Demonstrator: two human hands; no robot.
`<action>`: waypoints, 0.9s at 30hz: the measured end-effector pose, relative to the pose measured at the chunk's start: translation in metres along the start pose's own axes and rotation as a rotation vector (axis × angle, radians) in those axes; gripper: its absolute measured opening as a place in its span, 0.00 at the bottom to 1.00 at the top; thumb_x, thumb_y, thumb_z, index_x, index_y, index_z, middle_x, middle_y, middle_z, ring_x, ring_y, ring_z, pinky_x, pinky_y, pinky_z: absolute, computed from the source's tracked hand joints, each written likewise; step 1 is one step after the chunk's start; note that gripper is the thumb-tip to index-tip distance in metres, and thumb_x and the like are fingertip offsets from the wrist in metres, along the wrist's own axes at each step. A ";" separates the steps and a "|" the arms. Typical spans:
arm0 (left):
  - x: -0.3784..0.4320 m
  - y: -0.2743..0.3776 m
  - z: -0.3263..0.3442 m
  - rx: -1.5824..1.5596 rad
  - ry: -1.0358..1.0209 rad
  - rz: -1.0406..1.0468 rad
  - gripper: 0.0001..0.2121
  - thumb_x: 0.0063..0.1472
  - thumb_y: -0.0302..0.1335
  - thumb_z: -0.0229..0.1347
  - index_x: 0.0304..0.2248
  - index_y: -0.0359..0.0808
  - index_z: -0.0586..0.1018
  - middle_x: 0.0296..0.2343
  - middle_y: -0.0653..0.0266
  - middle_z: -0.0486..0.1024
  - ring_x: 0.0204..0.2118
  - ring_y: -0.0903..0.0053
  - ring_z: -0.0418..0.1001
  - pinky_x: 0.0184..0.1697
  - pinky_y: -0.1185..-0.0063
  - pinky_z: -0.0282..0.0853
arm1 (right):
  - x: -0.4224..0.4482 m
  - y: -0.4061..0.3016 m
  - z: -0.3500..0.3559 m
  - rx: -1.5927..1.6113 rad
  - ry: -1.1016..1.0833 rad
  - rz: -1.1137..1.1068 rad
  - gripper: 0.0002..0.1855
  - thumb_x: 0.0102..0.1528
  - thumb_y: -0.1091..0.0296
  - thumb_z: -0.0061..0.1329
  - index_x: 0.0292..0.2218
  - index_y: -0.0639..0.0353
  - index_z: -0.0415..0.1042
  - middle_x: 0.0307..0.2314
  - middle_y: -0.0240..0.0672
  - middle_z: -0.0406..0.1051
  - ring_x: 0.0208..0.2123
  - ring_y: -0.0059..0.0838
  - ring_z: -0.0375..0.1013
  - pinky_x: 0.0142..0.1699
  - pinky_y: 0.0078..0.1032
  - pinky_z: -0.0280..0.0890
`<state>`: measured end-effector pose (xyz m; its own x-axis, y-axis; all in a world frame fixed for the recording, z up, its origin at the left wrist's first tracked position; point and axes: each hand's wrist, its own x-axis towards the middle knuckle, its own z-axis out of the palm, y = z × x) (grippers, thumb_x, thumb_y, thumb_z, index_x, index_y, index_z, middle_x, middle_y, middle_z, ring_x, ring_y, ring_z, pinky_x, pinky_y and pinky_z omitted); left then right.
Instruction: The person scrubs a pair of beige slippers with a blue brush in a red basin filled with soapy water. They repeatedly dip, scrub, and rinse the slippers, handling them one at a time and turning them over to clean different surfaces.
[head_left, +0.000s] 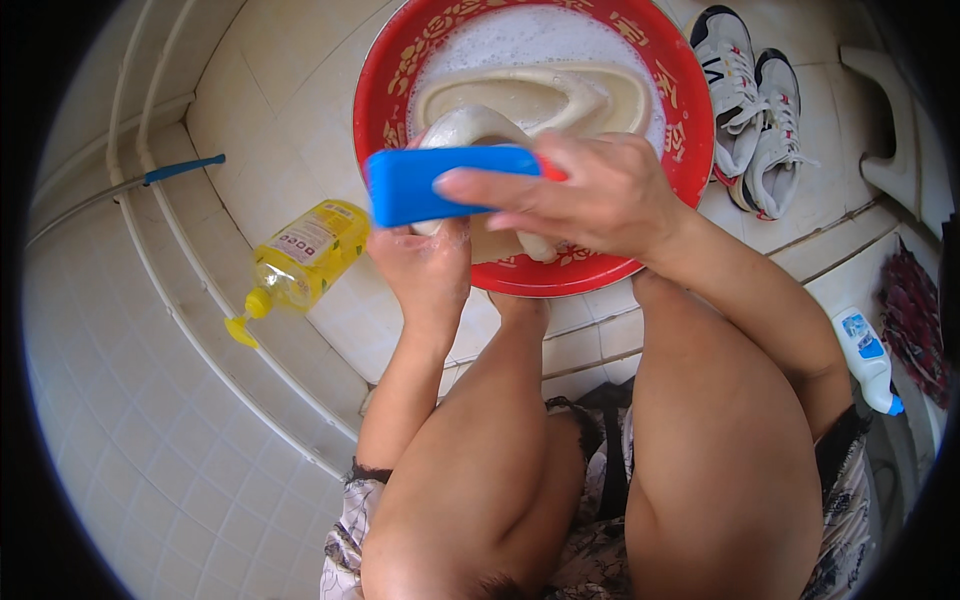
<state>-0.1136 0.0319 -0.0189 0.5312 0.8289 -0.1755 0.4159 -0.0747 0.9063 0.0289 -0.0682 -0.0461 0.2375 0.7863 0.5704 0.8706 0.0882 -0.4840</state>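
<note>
My right hand (592, 195) grips a blue block-shaped brush (412, 180) with a red part at its right end. Its underside is turned away from view, so I cannot see the bristles. Beneath it, my left hand (424, 259), wet with suds, holds a pale cream slipper (480, 124), much of it covered by the brush and my right hand. Another cream slipper (525, 94) lies in the foamy water behind. Both hands are over the near side of a red basin (682, 90) with gold decoration.
A pump bottle of yellow liquid (304, 247) is left of the basin. White sneakers (772, 142) stand to its right. A white cleaner bottle (862, 360) is at the far right. White pipes (180, 277) and a blue-handled rod (184, 166) run along the tiled left wall.
</note>
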 end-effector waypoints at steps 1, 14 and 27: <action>0.000 -0.004 -0.001 -0.031 0.017 -0.005 0.17 0.52 0.20 0.55 0.43 0.28 0.73 0.38 0.59 0.75 0.41 0.78 0.71 0.46 0.80 0.65 | 0.009 -0.005 -0.001 -0.009 -0.055 0.007 0.25 0.52 0.50 0.49 0.52 0.22 0.65 0.18 0.27 0.61 0.11 0.18 0.61 0.14 0.19 0.61; 0.004 -0.012 -0.002 -0.084 0.041 -0.013 0.20 0.54 0.19 0.55 0.48 0.29 0.71 0.41 0.61 0.72 0.43 0.79 0.70 0.48 0.81 0.64 | -0.023 0.008 0.018 0.178 -0.076 0.156 0.30 0.48 0.63 0.56 0.53 0.39 0.67 0.15 0.30 0.62 0.14 0.26 0.63 0.19 0.25 0.63; 0.007 -0.017 -0.012 -0.071 0.035 -0.054 0.20 0.55 0.21 0.55 0.48 0.29 0.70 0.42 0.59 0.73 0.44 0.77 0.70 0.50 0.79 0.64 | -0.083 0.030 0.002 0.082 -0.315 0.349 0.30 0.52 0.56 0.52 0.56 0.36 0.62 0.16 0.33 0.64 0.14 0.31 0.66 0.20 0.27 0.65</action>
<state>-0.1258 0.0459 -0.0306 0.4825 0.8497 -0.2127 0.3894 0.0094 0.9210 0.0343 -0.1297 -0.1098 0.3563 0.9236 0.1413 0.7223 -0.1763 -0.6687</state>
